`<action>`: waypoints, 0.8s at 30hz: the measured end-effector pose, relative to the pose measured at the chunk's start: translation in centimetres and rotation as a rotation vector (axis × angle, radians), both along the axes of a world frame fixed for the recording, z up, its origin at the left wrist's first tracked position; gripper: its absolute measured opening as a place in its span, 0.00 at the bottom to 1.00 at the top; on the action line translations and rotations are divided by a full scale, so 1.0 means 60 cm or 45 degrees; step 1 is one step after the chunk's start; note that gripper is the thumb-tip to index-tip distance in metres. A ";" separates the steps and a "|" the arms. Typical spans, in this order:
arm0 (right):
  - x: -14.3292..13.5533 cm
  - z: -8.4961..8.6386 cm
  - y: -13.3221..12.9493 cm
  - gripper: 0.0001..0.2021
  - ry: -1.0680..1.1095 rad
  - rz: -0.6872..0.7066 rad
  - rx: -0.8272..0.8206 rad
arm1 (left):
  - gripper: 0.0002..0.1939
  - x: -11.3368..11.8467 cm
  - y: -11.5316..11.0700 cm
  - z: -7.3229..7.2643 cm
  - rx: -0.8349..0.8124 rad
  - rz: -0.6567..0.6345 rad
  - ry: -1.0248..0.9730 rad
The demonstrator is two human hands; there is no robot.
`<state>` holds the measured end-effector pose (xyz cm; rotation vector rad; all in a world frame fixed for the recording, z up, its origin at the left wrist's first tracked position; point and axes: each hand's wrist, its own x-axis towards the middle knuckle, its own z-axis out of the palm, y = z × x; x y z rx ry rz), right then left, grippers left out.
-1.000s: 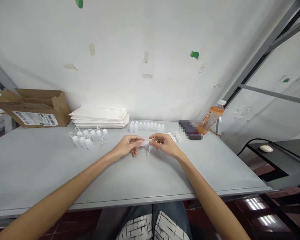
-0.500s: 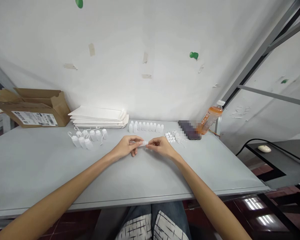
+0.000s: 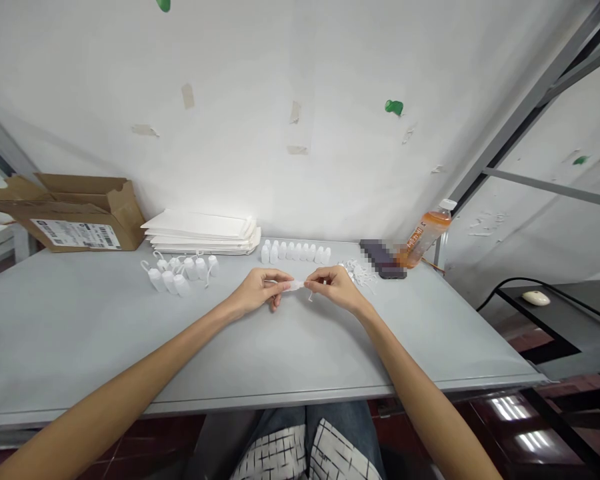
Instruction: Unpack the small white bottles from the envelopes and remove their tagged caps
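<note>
Lying sideways between my hands is a small white plastic bottle (image 3: 293, 286). My left hand (image 3: 261, 289) is closed around its base end. At the neck end, my right hand (image 3: 334, 287) pinches a thin white strap (image 3: 310, 297), whose tail dangles below the fingers. The fingertips hide how the strap sits on the neck. Behind my hands stands a row of white bottles (image 3: 296, 252) without straps. Left of my left hand, a group of similar bottles (image 3: 170, 283) has curled white straps on top. Beyond my right hand lie loose white straps and caps (image 3: 360, 273).
An open cardboard box (image 3: 87, 217) and a stack of white envelopes (image 3: 203, 231) stand at the back left. A partly blurred dark phone (image 3: 380, 257) and an orange drink bottle (image 3: 427, 233) are at the back right. The grey table (image 3: 260, 360) ends close to my lap.
The view has shifted slightly. My right hand has moved a little right, and more of the bottle and a dangling strap tail now show. My left hand keeps its hold.
</note>
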<state>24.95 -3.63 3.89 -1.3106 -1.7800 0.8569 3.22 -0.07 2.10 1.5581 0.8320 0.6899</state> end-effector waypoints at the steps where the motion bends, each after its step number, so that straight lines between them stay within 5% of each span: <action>1: 0.001 0.000 0.001 0.09 0.003 0.002 -0.001 | 0.23 0.000 0.001 0.000 0.005 0.003 -0.008; 24: -0.019 -0.033 0.007 0.11 -0.059 0.026 0.091 | 0.24 -0.003 0.000 0.001 0.305 0.099 0.115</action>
